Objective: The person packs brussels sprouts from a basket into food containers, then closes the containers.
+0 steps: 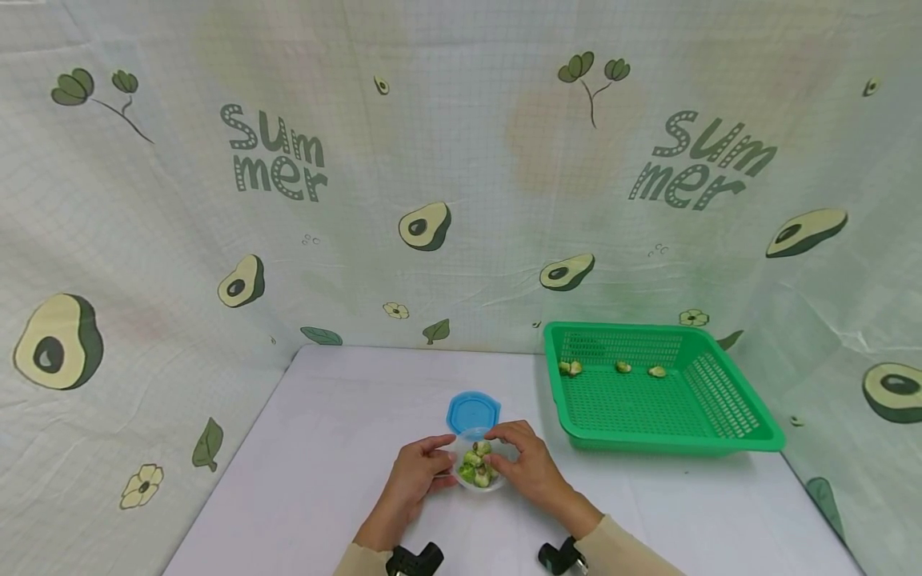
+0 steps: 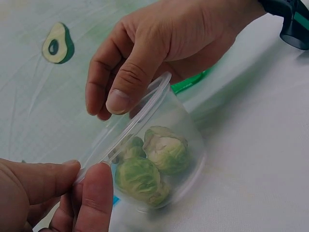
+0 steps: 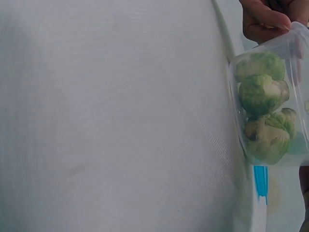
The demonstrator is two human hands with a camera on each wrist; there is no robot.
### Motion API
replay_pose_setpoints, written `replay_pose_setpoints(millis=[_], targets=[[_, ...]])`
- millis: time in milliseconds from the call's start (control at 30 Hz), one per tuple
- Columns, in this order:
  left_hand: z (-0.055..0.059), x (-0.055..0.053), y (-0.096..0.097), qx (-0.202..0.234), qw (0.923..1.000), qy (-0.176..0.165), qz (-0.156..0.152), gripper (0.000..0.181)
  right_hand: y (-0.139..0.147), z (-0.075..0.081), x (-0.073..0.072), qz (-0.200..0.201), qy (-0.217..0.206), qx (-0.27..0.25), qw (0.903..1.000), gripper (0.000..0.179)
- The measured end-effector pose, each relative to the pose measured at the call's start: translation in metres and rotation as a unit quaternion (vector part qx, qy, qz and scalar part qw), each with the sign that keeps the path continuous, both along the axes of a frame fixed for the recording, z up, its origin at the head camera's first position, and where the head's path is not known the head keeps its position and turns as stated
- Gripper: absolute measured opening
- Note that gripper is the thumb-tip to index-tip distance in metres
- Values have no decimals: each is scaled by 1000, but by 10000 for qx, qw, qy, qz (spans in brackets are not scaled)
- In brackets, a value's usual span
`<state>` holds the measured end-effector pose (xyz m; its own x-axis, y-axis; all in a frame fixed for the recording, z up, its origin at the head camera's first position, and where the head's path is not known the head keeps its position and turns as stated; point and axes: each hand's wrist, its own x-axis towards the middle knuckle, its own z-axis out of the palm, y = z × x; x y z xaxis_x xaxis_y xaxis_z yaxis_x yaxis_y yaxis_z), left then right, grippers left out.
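Observation:
A clear round plastic container (image 1: pixel 481 485) stands on the white table with several Brussels sprouts (image 1: pixel 477 459) in it. In the left wrist view, my left hand (image 2: pixel 53 193) pinches its rim between thumb and fingers. From the other side, my right hand (image 1: pixel 529 468) reaches over the rim, thumb and fingers apart above the sprouts. No sprout shows between them; part of those fingers is hidden behind the container wall. Through that wall, sprouts (image 3: pixel 263 94) are also visible in the right wrist view. Just behind the container lies a blue lid (image 1: pixel 473 412).
A green plastic basket (image 1: pixel 670 442) stands at the back right of the table, with a few Brussels sprouts (image 1: pixel 623 366) near its far side. Behind and beside the table (image 1: pixel 346 416) hangs a pale curtain (image 1: pixel 461 160) printed with avocados.

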<state>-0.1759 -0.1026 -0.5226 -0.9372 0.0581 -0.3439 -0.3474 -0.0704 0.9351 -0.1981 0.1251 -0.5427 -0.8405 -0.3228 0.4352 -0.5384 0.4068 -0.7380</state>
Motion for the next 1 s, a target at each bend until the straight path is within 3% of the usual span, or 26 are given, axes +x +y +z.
replay_pose_setpoints(millis=[333,633,1000], targets=[[0,0,0,37,10000,28,-34,44,2,10,3,-11,-249,38,9997,30],[0,0,0,76,9999,59,-42,45,6,22,4,-34,-4,86,10000,32],[0,0,0,67,10000,13,-38,45,19,52,1,27,298,94,9995,32]])
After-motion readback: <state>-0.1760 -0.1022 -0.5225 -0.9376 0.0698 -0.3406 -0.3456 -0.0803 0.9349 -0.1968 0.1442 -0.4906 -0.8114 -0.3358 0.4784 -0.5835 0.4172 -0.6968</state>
